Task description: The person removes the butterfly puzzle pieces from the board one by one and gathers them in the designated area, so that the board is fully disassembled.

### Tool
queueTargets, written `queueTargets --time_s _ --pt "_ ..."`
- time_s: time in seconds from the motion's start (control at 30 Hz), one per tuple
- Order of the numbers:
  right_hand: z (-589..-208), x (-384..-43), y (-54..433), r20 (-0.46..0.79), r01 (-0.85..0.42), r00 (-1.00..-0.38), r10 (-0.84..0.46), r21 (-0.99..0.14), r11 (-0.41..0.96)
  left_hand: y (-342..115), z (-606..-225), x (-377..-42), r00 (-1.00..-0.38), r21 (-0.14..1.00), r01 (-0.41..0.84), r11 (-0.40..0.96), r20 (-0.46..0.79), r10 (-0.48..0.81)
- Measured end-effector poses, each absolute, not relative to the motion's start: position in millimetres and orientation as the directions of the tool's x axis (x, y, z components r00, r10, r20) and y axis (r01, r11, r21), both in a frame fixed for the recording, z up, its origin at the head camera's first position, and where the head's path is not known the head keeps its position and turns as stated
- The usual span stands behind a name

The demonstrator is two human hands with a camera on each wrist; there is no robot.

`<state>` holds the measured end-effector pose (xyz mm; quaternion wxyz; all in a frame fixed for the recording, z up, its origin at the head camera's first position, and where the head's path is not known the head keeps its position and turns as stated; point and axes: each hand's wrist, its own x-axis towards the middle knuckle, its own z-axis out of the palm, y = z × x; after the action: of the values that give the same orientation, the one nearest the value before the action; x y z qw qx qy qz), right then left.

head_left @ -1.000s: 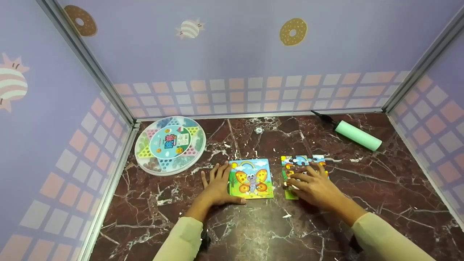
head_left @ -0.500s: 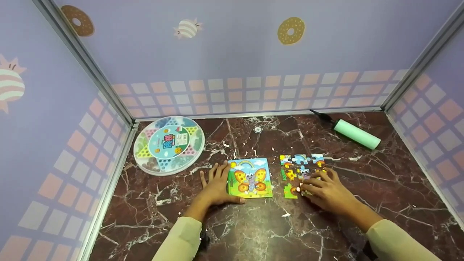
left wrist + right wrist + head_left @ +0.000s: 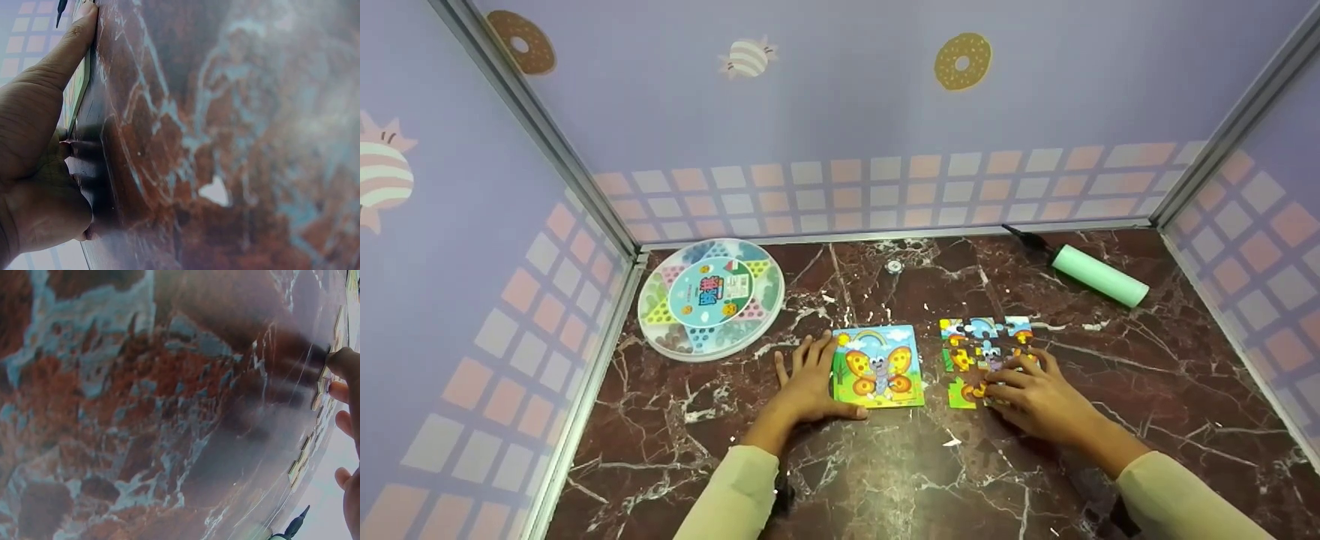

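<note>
The left hand (image 3: 810, 386) rests on the left side of a square butterfly picture board (image 3: 877, 367) in the head view, fingers spread. Its thumb (image 3: 64, 53) lies straight along the board's near edge. To the right lie jigsaw pieces (image 3: 961, 360) of the same butterfly picture, in loose rows with gaps between them. Over the lower right of these, the right hand (image 3: 1039, 397) has bent fingers and holds a piece at its fingertips against the table; the hand hides most of that piece. In the right wrist view, the thumb (image 3: 343, 363) touches the edge of the pieces.
A round Chinese checkers board (image 3: 711, 300) lies at the back left. Toward the back right is a pale green cylinder (image 3: 1099, 275) with a black nozzle. A small round silvery object (image 3: 894, 267) sits near the back wall. White scraps (image 3: 952, 442) dot the marbled tabletop.
The right hand has moved right from the left pieces to the lower right ones, uncovering the middle of the puzzle. A lower middle piece now shows more. The left hand stays on the board.
</note>
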<state>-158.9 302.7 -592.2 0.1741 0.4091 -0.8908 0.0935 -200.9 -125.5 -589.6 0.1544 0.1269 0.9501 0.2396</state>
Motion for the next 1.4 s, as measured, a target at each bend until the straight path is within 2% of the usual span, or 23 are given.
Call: queueTargets --time_s 0.6,0.87,1.07,1.4 --pt "-585.0 -174.9 266.7 0.393 -0.741 -0.625 -0.674 -0.028 0.671 -126.4 -593.8 -200.8 -0.917 0.524 0.171 0.834 -0.224 0.329" --pt "-583.8 -185.7 235.2 0.318 -0.727 -0.66 -0.681 -0.038 0.686 -125.7 -602.8 -206.5 -0.922 0.498 0.152 0.854 -0.24 0.304" --pt "-585.5 -192.6 210.3 0.303 -0.749 -0.641 -0.706 -0.045 0.661 -127.2 -605.7 -207.0 -0.924 0.519 0.163 0.839 -0.218 0.314" --pt "-586.2 -198.7 177.7 0.257 -0.772 -0.625 -0.737 -0.063 0.632 -125.5 -587.3 -198.8 -0.919 0.514 0.16 0.843 -0.234 0.317"
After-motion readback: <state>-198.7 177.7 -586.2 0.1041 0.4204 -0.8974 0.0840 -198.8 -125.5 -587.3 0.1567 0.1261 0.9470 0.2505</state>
